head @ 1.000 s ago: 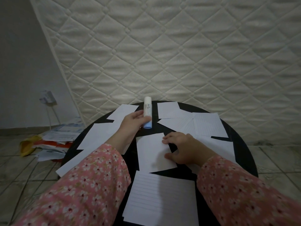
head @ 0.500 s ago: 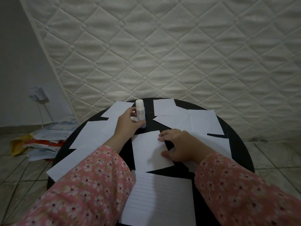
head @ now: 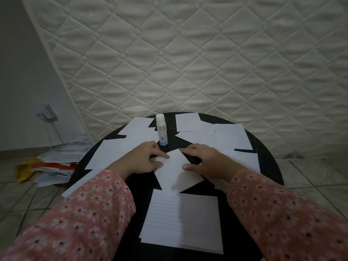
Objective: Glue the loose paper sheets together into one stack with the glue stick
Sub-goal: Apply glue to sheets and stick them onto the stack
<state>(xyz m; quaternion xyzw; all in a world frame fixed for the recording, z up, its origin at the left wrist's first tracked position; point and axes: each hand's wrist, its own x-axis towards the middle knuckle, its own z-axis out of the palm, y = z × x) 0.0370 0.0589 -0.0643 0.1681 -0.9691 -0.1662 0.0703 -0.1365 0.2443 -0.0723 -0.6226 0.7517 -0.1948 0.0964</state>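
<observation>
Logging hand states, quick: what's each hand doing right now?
Left hand: open, fingers resting on the small paper sheet, holding nothing; the glue stick stands free.
Right hand: open, fingers pressing on the same sheet.

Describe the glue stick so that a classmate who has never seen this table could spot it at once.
Find the round black table strewn with white paper sheets. Near its far edge, just beyond the left hand, the glue stick stands upright. It is the only standing thing there: a white tube with a white cap and a blue base.
</observation>
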